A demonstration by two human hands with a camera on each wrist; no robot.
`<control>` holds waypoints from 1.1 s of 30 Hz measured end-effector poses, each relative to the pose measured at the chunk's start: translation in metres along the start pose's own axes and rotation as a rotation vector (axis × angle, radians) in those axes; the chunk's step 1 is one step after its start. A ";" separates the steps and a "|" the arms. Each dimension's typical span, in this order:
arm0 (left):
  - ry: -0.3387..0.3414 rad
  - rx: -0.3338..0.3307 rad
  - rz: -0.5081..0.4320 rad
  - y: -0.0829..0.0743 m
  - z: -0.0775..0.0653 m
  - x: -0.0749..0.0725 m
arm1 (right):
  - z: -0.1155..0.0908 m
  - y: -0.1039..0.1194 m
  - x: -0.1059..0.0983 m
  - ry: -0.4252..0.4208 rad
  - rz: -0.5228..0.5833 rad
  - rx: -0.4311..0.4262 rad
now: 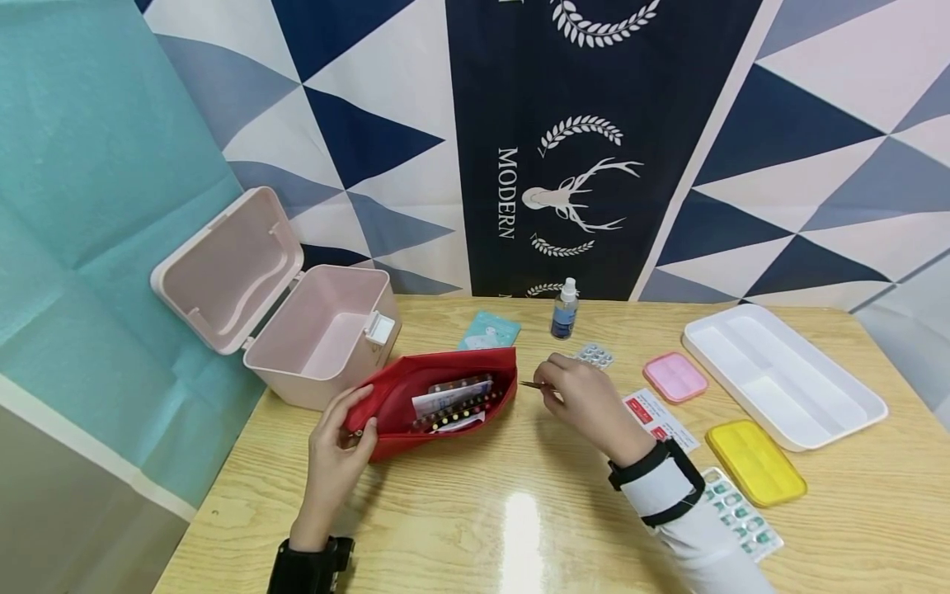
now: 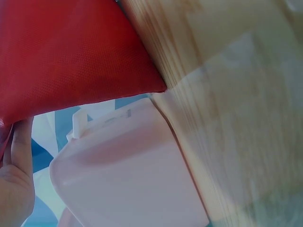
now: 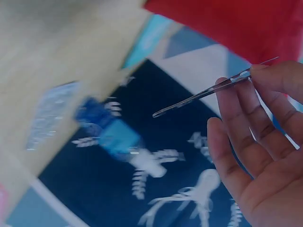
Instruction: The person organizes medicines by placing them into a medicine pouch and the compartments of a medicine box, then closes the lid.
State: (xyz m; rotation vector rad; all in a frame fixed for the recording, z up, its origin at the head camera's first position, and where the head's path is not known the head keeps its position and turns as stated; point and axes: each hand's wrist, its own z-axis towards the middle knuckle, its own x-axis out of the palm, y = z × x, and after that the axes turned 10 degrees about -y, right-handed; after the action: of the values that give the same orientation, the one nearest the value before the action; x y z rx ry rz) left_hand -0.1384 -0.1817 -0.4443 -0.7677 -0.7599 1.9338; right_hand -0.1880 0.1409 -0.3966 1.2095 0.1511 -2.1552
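Observation:
A red zip pouch (image 1: 445, 360) stands unzipped on the table, its mouth wide. Inside it show dotted blister strips (image 1: 467, 410) and a white packet (image 1: 438, 402). My left hand (image 1: 337, 450) grips the pouch's left end, thumb on the near side and fingers on the far side. Just right of the pouch, my right hand (image 1: 586, 404) pinches slim metal tweezers (image 3: 201, 94) between thumb and fingers. One end points toward the pouch in the head view.
Behind the pouch stand a pink lidded box (image 1: 297, 384) with its lid up, a teal sachet (image 1: 490, 330) and a spray bottle (image 1: 564, 309). To the right lie blister packs (image 1: 742, 516), a pink pill case (image 1: 675, 377), a yellow pill case (image 1: 757, 462) and a white tray (image 1: 787, 379).

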 end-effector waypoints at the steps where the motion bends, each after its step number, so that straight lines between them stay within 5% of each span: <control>1: 0.000 0.005 0.000 0.000 0.000 0.000 | 0.002 0.005 -0.003 -0.011 0.003 -0.015; 10: -0.012 0.007 0.008 -0.003 0.001 0.000 | 0.021 0.045 -0.016 -0.076 0.063 -0.133; 20: -0.029 0.058 -0.008 -0.034 0.007 0.001 | 0.038 0.075 0.003 -0.029 0.075 -0.243; 33: 0.000 -0.006 0.008 -0.032 0.006 0.000 | 0.044 0.082 0.045 0.205 0.098 -0.249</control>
State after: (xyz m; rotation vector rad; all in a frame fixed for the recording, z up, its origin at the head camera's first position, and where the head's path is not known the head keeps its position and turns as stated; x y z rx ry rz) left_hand -0.1268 -0.1697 -0.4160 -0.7754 -0.7639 1.9392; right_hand -0.1879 0.0376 -0.3909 1.2610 0.4263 -1.8626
